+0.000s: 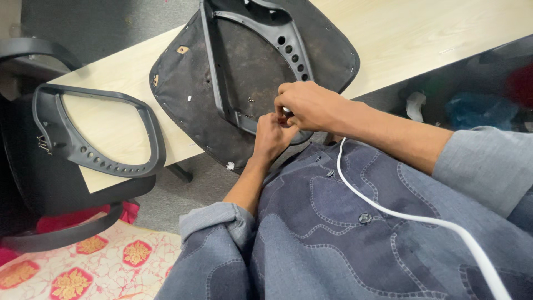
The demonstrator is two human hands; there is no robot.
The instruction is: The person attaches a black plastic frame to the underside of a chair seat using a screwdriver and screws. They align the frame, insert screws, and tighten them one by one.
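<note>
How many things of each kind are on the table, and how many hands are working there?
Upturned black seat cushion: 1
Grey plastic armrest loops: 2, one fixed to the seat cushion, one loose on the table
Hands: 2, left hand and right hand, both at the seat cushion's near edge
Total: 5

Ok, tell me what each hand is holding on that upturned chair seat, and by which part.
Both the left hand and the right hand pinch something small at the armrest bracket on the chair seat; the fingers hide what it is.
</note>
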